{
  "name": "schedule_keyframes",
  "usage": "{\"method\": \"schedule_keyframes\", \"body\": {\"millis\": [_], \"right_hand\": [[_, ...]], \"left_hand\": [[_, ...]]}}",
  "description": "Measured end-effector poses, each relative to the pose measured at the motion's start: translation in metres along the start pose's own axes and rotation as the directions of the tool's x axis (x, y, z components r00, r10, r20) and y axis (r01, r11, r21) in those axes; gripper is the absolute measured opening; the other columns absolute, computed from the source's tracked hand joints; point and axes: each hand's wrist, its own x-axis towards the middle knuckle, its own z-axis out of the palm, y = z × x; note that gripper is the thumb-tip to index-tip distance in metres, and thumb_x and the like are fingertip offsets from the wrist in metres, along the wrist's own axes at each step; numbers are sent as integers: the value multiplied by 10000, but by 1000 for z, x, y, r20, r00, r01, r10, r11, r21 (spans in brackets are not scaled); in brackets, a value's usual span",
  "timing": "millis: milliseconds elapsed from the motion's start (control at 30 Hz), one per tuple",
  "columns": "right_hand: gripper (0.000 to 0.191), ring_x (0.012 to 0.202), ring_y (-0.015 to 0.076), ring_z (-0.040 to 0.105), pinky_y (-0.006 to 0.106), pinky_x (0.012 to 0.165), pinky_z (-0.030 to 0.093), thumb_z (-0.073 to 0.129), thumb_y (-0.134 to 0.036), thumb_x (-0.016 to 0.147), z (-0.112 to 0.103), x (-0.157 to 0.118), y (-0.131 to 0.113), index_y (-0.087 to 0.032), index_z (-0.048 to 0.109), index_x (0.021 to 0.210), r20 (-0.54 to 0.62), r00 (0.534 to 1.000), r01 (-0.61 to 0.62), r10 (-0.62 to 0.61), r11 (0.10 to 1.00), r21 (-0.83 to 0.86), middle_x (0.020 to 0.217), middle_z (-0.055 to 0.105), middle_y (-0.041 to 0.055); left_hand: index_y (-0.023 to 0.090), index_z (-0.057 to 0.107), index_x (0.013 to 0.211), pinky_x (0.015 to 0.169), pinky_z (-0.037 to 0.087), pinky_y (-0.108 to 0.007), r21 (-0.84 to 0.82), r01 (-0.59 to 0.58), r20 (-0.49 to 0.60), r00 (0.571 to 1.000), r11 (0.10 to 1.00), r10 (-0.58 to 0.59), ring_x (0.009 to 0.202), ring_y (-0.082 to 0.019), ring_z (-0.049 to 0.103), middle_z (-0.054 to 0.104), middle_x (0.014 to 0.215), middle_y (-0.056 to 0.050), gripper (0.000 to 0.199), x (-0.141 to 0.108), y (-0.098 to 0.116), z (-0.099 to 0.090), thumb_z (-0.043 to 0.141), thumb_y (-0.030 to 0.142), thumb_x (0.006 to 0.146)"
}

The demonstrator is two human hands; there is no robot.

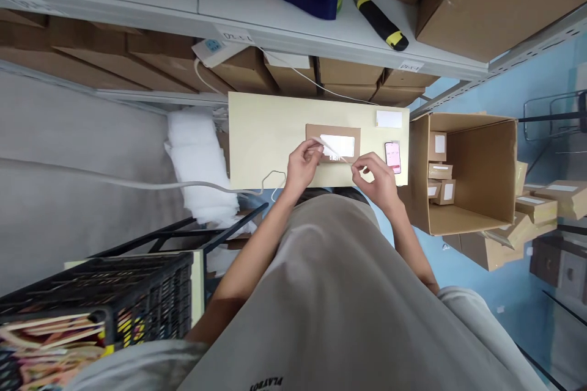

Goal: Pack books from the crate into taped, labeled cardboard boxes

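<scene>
Well to the left of the left grip and closer to the body, a black slatted crate [158, 293] holds a jumble of flat, many-coloured pieces [59, 345], too blurred to name. Nearer to that grip, just past the left end of the worktop [263, 128], is a bulky white wrap [195, 156], loosely folded and ragged at its lower end. A grey cable [197, 184] runs between the two toward the worktop.

The left grip [302, 166] is pinched narrow, thumb against fingers, on one end of a strip [334, 151]. The strip is thin, pale and nearly straight, slanting down toward the right grip; whether it touches what lies beneath cannot be told. Under it, between and slightly beyond both grips, a box [334, 129] lies flat on the worktop: small, plain brown, with a white label across much of its top and small white print at its near edge.

The right grip [376, 178] is likewise narrow, its fingertips on the strip's other end. Just right of it lies a phone [393, 157] with a lit pink screen, and beyond that a white card [389, 119].

Further right, an open carton [481, 177] contains several small brown parcels [437, 146] stacked against its near-left side, some white-labelled. Farthest from the grip, more taped parcels [536, 211] lie heaped outside the carton.
</scene>
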Motion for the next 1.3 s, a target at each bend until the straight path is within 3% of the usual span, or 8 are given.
{"method": "schedule_keyframes", "body": {"millis": [167,300,433,567,700,833,1033,1300], "right_hand": [[131,863,209,718,383,768,642,645,-261,1093,1,-9,-3,-294,736,1004,30,999,-37,36,998,45,979,752,39],[156,842,204,701,378,759,629,685,-359,1071,8,-10,12,-282,720,940,-18,982,-186,189,979,88,956,749,35],[285,849,203,698,376,794,629,721,-540,1023,22,-2,50,-273,709,922,-25,917,-390,398,908,155,981,763,38],[376,895,214,708,394,874,618,735,-635,961,38,13,101,-265,696,909,46,846,-529,530,828,189,997,769,39],[312,953,225,711,420,961,604,767,-546,950,50,29,143,-252,696,877,53,831,-553,553,814,178,1064,753,70],[281,951,229,688,425,980,603,777,-509,963,58,42,169,-259,687,869,64,823,-568,565,815,117,1080,746,82],[254,943,226,668,427,1023,594,792,-461,956,63,47,188,-260,697,834,132,832,-552,539,828,97,1039,732,73],[263,861,223,613,423,966,571,791,-469,949,72,36,200,-263,692,819,136,813,-575,566,817,38,926,669,34]], "left_hand": [[228,799,1055,640,563,-293,-44,40,3,999,998,-40,775,-193,726,795,884,-55,507,3,-6,-9,849,704,888],[228,787,1017,701,566,-309,14,53,16,998,999,-53,743,-182,689,765,819,-35,501,-1,-9,-16,828,713,898],[238,777,1012,773,574,-326,154,28,43,998,988,-35,799,-194,709,806,916,-46,408,4,-18,-24,753,642,958],[238,767,1016,835,578,-325,307,22,80,996,951,-49,889,-208,736,826,998,-49,236,25,-33,-24,693,462,1013],[226,761,994,918,579,-319,406,43,92,992,913,-87,964,-215,746,837,1065,-52,133,53,-49,-13,696,341,1012],[216,766,970,925,576,-328,427,64,69,992,902,-103,979,-227,737,841,1093,-65,107,74,-61,-4,695,288,1007],[216,762,913,904,580,-351,444,116,44,988,889,-150,948,-241,727,847,1048,-71,82,83,-78,-4,723,263,967],[221,758,866,886,561,-374,480,93,17,993,872,-115,867,-221,688,809,1035,-82,110,77,-90,1,712,247,963]]}}
